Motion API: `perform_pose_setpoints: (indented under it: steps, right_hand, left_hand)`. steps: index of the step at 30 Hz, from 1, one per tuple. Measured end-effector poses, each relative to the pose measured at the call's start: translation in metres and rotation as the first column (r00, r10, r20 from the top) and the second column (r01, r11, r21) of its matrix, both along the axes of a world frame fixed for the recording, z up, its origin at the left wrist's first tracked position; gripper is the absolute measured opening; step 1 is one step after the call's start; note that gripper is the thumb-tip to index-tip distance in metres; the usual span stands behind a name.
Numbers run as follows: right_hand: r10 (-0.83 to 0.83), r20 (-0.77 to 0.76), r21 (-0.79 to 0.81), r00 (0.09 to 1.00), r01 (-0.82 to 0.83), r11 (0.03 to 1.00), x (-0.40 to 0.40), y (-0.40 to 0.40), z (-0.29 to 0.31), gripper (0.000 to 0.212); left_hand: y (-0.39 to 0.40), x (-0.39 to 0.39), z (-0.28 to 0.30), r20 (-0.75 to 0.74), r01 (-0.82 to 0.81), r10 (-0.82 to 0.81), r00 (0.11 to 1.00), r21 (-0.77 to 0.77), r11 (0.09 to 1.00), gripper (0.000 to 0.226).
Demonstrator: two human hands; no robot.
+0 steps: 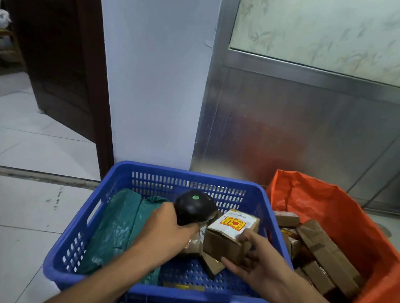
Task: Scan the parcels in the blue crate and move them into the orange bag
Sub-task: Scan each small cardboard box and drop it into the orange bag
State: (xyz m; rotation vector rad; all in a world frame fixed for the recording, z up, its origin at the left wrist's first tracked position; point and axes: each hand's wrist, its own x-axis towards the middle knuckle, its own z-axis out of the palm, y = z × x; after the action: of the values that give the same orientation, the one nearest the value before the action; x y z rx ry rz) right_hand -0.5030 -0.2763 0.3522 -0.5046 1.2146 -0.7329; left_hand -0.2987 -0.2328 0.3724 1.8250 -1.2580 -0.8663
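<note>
A blue plastic crate (146, 171) stands on the floor in front of me. My left hand (166, 229) grips a black handheld scanner (194, 207) with a green dot on top, held over the crate. My right hand (253, 257) holds a small brown cardboard box (228, 239) with a white and yellow-red label, tilted up beside the scanner head. Green plastic-wrapped parcels (117, 230) lie at the crate's left side, and more brown boxes sit under my hands. The orange bag (327, 201) stands open to the right, with several brown boxes (317, 250) in it.
A white wall column and a metal-panelled partition rise just behind the crate and bag. A dark wooden door (66, 68) stands open at the left, with white floor tiles (22, 210) beyond and left of the crate.
</note>
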Motion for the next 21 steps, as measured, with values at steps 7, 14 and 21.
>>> perform_pose_setpoints:
  steps: [7,14,21]
  right_hand:
    - [0.125,-0.058,-0.114,0.99,-0.131,0.985,0.005,-0.005,-0.01,0.035]
    - [0.187,-0.223,-0.223,0.957,-0.237,0.946,0.008,-0.009,-0.018,0.035]
    - [0.142,-0.318,-0.312,0.937,-0.245,0.918,0.005,-0.013,-0.026,0.05]
  left_hand:
    - [-0.002,-0.003,-0.002,0.026,-0.022,0.022,0.999,0.007,1.0,0.012]
    - [-0.001,-0.003,-0.003,-0.017,-0.029,0.029,0.999,0.007,1.0,0.007]
    - [0.005,0.0,0.0,-0.046,-0.006,0.006,0.999,-0.003,1.0,0.012]
